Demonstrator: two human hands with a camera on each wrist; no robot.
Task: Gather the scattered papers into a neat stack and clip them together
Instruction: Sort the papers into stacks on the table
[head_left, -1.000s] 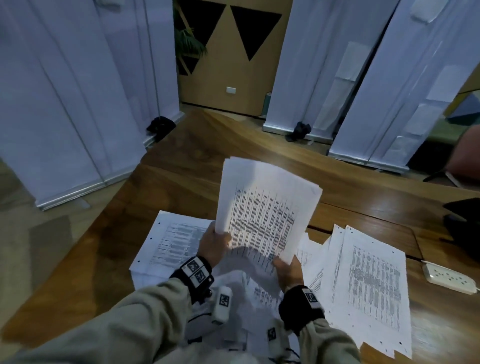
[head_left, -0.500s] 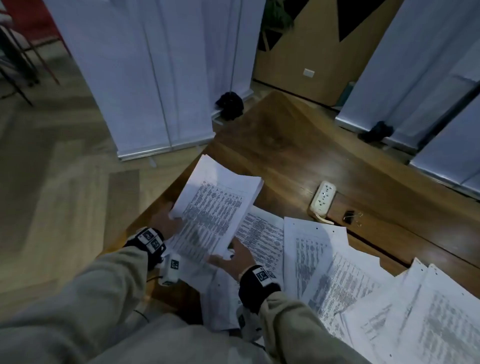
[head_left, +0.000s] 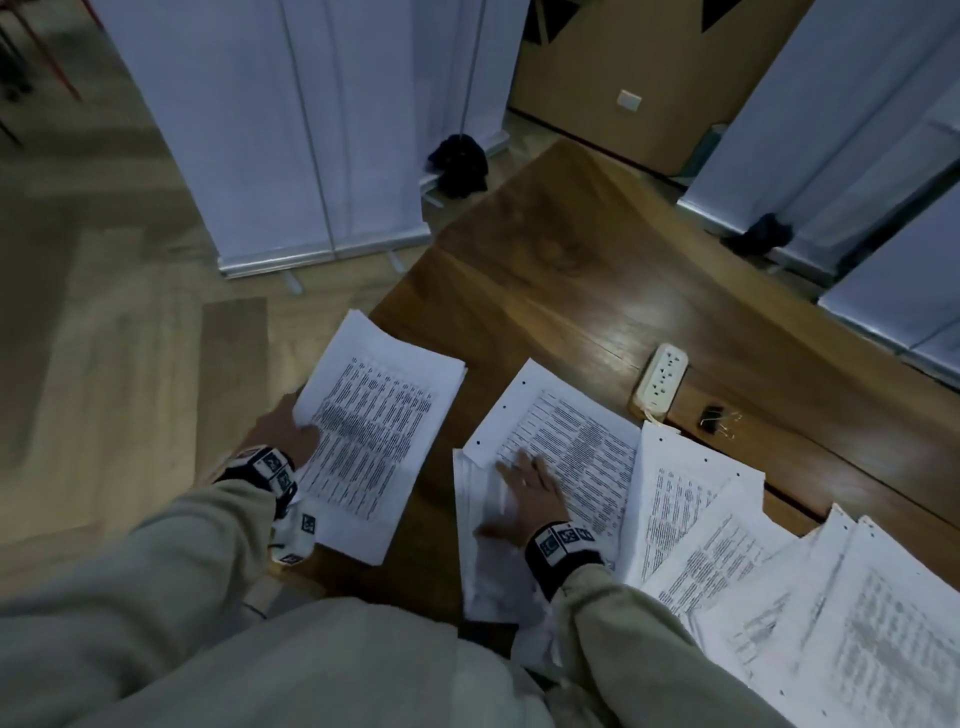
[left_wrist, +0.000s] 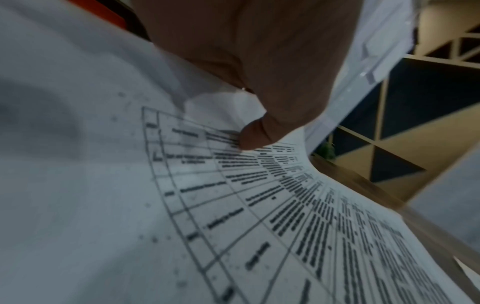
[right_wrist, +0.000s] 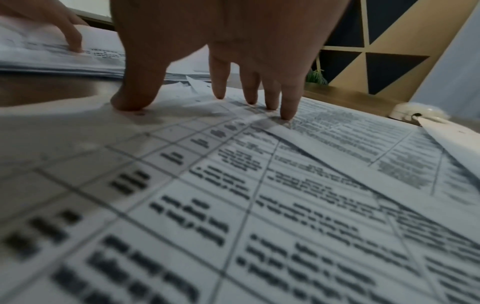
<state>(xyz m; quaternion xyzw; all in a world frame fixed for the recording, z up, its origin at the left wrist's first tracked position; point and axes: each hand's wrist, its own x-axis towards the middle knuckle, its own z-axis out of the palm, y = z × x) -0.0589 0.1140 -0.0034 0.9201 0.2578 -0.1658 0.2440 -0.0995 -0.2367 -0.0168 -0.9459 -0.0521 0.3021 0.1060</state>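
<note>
My left hand (head_left: 288, 428) grips a gathered stack of printed papers (head_left: 374, 431) by its left edge, over the table's left corner; in the left wrist view the thumb (left_wrist: 255, 133) presses on the top sheet (left_wrist: 259, 205). My right hand (head_left: 530, 491) lies flat with straight fingers on a loose printed sheet (head_left: 571, 441); the right wrist view has its fingertips (right_wrist: 287, 115) touching that sheet (right_wrist: 233, 195). More loose sheets (head_left: 779, 571) fan out overlapping to the right. A black binder clip (head_left: 712, 418) lies on the wood past the sheets.
A white power strip (head_left: 661, 379) sits on the wooden table (head_left: 571, 270) near the clip. White roll-up banners (head_left: 291, 130) stand on the floor beyond the table's left edge, with more at the right. The far part of the tabletop is bare wood.
The left hand has carried the stack left and lowered it toward the table corner. The right hand let go of the stack and now rests flat on a loose sheet.
</note>
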